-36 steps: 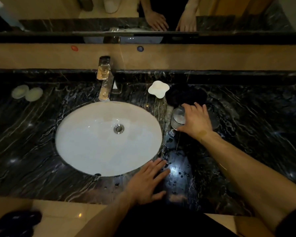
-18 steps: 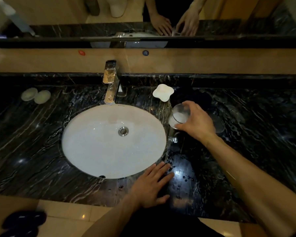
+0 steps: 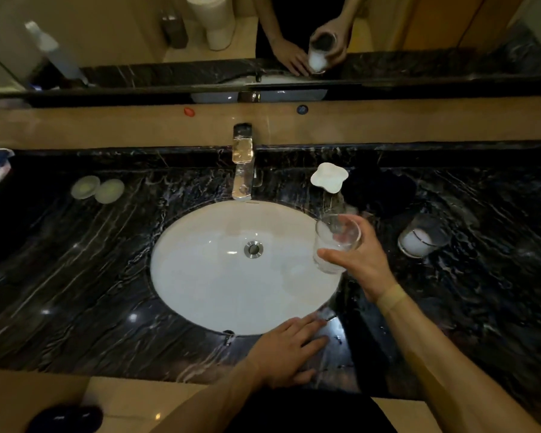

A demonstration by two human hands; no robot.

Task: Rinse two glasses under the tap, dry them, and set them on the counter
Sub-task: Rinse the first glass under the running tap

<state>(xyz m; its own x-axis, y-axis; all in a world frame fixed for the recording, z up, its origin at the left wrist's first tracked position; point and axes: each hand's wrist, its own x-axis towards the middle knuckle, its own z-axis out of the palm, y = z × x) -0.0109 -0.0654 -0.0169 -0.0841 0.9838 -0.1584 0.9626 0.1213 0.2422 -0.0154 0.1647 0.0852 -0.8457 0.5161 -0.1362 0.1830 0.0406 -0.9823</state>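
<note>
Head view: right hand (image 3: 361,260) grips a glass (image 3: 336,243) above the basin's (image 3: 219,292) right edge (left hand (image 3: 289,351) flat on counter); best carry it level beneath the tap (image 3: 242,170).

Sink basin (image 3: 219,276) sits mid-counter (image 3: 75,292), tap (image 3: 242,170) right behind it. Right hand (image 3: 361,264) holds one glass (image 3: 336,242) above the basin's right rim; second glass (image 3: 423,235) stands on the counter further right. Left hand (image 3: 286,351) rests flat at the basin's front edge.
</note>
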